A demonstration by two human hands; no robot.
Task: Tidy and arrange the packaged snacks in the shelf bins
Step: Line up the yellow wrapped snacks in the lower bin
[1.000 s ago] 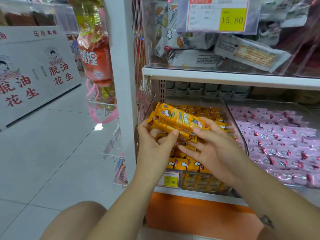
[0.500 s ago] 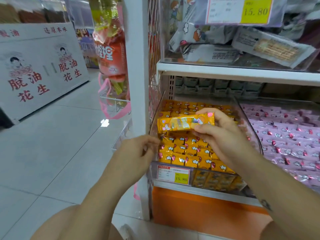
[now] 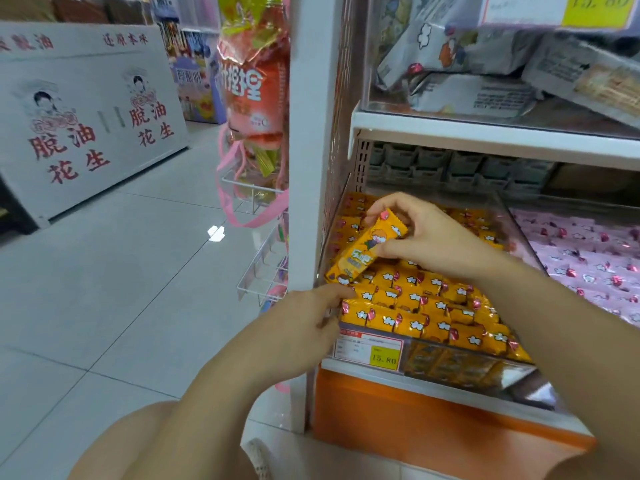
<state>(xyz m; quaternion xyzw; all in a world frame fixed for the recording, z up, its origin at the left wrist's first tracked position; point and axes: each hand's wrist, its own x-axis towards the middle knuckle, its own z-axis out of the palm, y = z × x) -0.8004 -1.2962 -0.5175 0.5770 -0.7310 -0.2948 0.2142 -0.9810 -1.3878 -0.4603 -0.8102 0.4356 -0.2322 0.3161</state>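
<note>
The right hand (image 3: 429, 240) pinches a long yellow-orange foil snack packet (image 3: 367, 251), tilted above the clear plastic shelf bin (image 3: 464, 363) of matching yellow packets. The left hand (image 3: 304, 320), fingers loosely extended, touches the front row at the bin's left corner. Glare blurs the packets behind the bin's front wall, and the neighbouring pink packets (image 3: 581, 258) are cut off at the right.

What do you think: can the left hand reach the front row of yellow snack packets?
Probably yes: the left hand lies beside the front row of yellow snack packets; the right hand holds a yellow packet higher.
</note>
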